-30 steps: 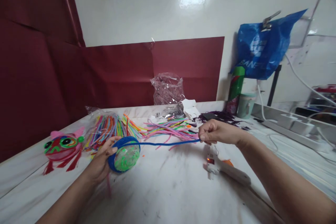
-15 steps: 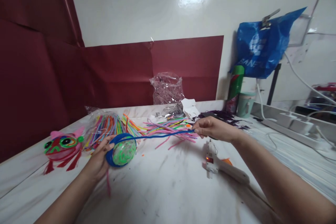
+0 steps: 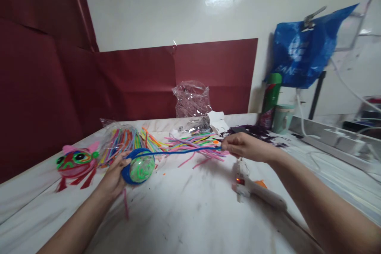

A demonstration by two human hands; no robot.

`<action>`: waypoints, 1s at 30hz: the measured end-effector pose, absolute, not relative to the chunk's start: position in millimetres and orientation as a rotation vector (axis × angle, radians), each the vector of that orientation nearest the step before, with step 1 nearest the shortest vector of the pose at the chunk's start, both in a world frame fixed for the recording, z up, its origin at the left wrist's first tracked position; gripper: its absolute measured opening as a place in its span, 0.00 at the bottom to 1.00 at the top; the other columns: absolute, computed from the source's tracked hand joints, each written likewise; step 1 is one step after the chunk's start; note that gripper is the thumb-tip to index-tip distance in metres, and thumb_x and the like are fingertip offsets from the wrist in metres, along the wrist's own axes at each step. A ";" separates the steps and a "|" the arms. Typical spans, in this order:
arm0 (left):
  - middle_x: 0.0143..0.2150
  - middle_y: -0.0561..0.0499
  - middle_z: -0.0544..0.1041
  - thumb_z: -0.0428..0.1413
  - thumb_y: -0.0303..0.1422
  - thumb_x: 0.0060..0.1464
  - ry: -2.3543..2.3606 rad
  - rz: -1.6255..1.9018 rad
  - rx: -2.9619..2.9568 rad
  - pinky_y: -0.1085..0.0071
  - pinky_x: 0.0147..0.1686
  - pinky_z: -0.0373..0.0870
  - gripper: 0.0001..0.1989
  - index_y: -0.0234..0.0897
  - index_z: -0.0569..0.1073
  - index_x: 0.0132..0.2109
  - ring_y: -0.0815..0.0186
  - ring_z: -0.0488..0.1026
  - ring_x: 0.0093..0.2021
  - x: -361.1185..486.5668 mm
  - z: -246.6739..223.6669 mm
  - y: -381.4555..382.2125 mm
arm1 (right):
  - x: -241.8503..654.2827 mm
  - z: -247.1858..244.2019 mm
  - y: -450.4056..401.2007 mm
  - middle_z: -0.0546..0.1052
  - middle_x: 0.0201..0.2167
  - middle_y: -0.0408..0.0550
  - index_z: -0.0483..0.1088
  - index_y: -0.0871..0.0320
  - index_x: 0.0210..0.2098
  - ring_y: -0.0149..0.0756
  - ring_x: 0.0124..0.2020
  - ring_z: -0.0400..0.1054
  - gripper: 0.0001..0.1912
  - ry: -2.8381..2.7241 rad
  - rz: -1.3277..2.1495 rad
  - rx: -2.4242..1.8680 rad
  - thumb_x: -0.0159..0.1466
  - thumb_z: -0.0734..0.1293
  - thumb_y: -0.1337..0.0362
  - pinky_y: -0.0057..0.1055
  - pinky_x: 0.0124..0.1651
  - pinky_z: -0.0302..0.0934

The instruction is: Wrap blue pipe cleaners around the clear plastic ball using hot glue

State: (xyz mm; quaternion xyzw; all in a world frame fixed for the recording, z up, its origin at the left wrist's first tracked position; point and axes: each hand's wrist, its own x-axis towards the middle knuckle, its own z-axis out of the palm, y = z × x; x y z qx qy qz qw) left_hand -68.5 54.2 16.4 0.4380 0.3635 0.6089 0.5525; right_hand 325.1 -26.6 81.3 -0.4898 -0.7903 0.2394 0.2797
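Note:
My left hand grips the left edge of a round piece wrapped in blue, with a clear, green-patterned dome at its middle. From its top a blue strand runs nearly level to the right. The strand's far end is pinched between the thumb and fingers of my right hand. Below my right hand a white glue gun with a lit red switch lies on the table. A pink strip shows below the round piece.
A red and pink face craft lies at the left. Bundles of coloured pipe cleaners and loose pink ones lie behind my hands. A green spray can, a mug and a power strip stand at the right.
The view has shifted slightly, so most things appear a little further right. Both hands keep their hold, and the blue strand is still stretched between them.

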 end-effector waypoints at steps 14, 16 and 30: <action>0.30 0.56 0.74 0.61 0.32 0.40 0.856 1.499 1.073 0.72 0.31 0.68 0.17 0.38 0.66 0.40 0.68 0.73 0.28 -52.2 6.4 37.4 | 281.2 71.0 -32.2 0.66 0.18 0.43 0.70 0.58 0.26 0.31 0.20 0.59 0.24 -1.820 0.651 -1.205 0.55 0.64 0.41 0.29 0.23 0.56; 0.32 0.55 0.75 0.61 0.32 0.41 0.823 1.475 1.081 0.71 0.32 0.68 0.18 0.39 0.66 0.41 0.67 0.73 0.30 -47.6 6.0 32.4 | 259.3 53.1 -30.4 0.69 0.20 0.45 0.71 0.59 0.28 0.33 0.22 0.63 0.22 -1.893 0.736 -1.178 0.57 0.65 0.45 0.30 0.26 0.60; 0.42 0.48 0.74 0.63 0.45 0.43 0.718 1.174 1.415 0.68 0.43 0.65 0.25 0.39 0.66 0.45 0.61 0.71 0.42 -19.4 -24.3 17.2 | 167.7 -40.1 -25.6 0.72 0.47 0.55 0.56 0.54 0.52 0.45 0.43 0.71 0.37 -1.540 1.157 -0.894 0.49 0.74 0.52 0.42 0.44 0.66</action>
